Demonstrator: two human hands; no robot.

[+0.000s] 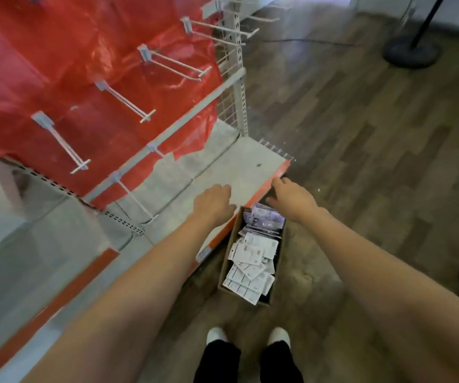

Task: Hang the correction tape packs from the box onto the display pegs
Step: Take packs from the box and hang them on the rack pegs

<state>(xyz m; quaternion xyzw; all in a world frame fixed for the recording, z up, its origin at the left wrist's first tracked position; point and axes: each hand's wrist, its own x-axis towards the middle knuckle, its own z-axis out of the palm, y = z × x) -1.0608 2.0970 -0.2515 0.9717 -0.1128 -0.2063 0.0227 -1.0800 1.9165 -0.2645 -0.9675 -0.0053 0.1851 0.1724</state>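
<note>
A brown cardboard box (229, 246) stands on the floor against the shelf's front edge. Several correction tape packs (246, 272) lie loose in it, white card backs up, with purple-fronted packs (264, 218) at its far end. My left hand (213, 203) reaches down over the shelf edge just left of the box's far corner, fingers loosely curled, holding nothing. My right hand (292, 197) hovers above the box's far end with fingers spread and empty. Bare white display pegs (70, 150) stick out from the red-covered back panel at upper left.
The grey base shelf (222, 167) with an orange front strip runs diagonally below the pegs. A red plastic sheet (70, 64) covers the back panel. A black stand base (411, 52) sits on the wood floor at upper right. My feet (247, 337) are below the box.
</note>
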